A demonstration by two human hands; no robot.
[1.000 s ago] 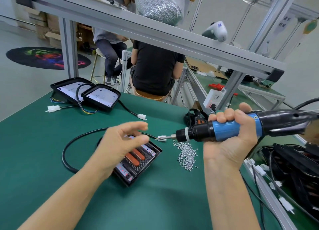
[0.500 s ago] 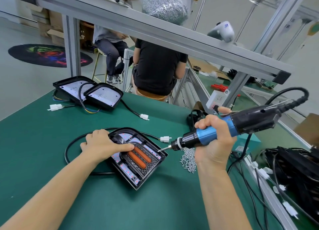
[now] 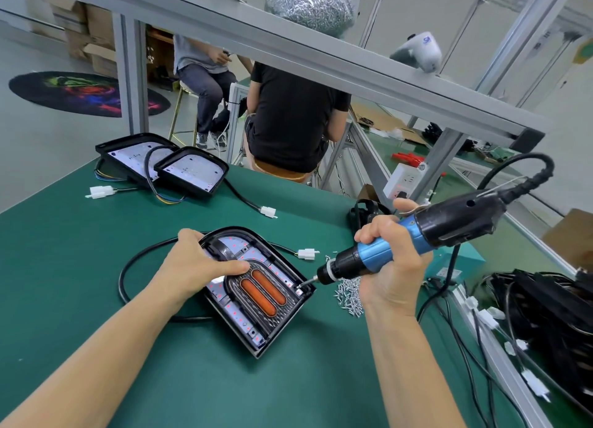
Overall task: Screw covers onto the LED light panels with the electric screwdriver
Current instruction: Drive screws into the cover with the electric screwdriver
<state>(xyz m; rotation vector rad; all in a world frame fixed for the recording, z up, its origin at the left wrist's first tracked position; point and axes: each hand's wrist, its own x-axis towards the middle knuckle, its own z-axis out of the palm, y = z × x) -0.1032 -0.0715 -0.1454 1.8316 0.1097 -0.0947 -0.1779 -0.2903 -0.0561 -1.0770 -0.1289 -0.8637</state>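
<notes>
Fastening appears to be at an early or middle stage on the LED light panel lying near the middle of the green table: its cover, the dark ribbed piece with two orange bars, sits in the black housing, and the bit of the electric screwdriver is at the panel's right-hand corner, where a screw seems to be going in, though the screw itself is too small to make out. Whether the other corners are already screwed cannot be told. Two more panels lie at the far left edge of the table with white boards showing and no such cover, so they probably remain to be done, and a loose heap of screws lies just beside the working panel under the right wrist. The left hand rests on the panel's upper left part, fingers wrapped over the curved rim and thumb pressed flat across the cover, holding it down. The right hand is curled fully round the blue barrel of the screwdriver, forearm raised from the table, the tool slanting down and to the left towards the corner with its cord rising behind.
</notes>
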